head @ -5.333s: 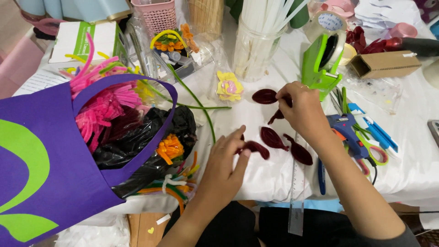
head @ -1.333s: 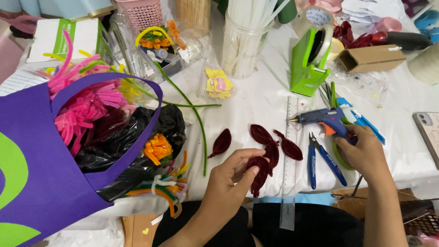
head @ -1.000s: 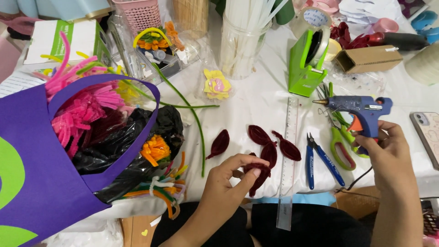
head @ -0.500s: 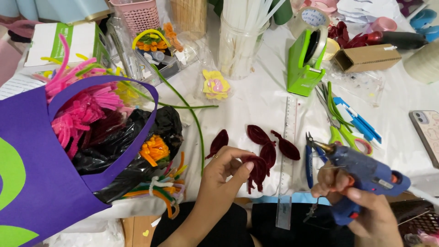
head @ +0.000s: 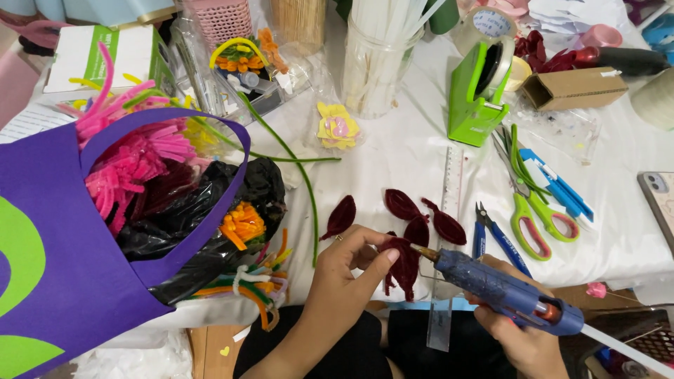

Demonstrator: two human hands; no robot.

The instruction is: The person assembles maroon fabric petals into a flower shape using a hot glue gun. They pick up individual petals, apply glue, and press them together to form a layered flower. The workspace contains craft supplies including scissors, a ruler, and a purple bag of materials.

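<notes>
My left hand (head: pixel 345 275) pinches a dark red fuzzy petal (head: pixel 404 265) near the table's front edge. My right hand (head: pixel 519 335) grips a blue glue gun (head: pixel 507 291), and its metal nozzle touches the top of that held petal. Three more dark red petals lie on the white tablecloth just beyond: one (head: pixel 341 216) to the left, one (head: pixel 401 204) in the middle and one (head: pixel 448 226) to the right, with a smaller one (head: pixel 418 229) between them.
A purple bag (head: pixel 63 260) stuffed with pink and orange pipe cleaners fills the left. A clear ruler (head: pixel 449 210), blue pliers (head: pixel 495 238), green scissors (head: pixel 528 210), a green tape dispenser (head: pixel 479 91), a long green stem (head: pixel 295 165) and a phone (head: pixel 660 203) lie around.
My right hand picked up the glue gun from the right side of the table and brought it down to the petal held in my left hand.
</notes>
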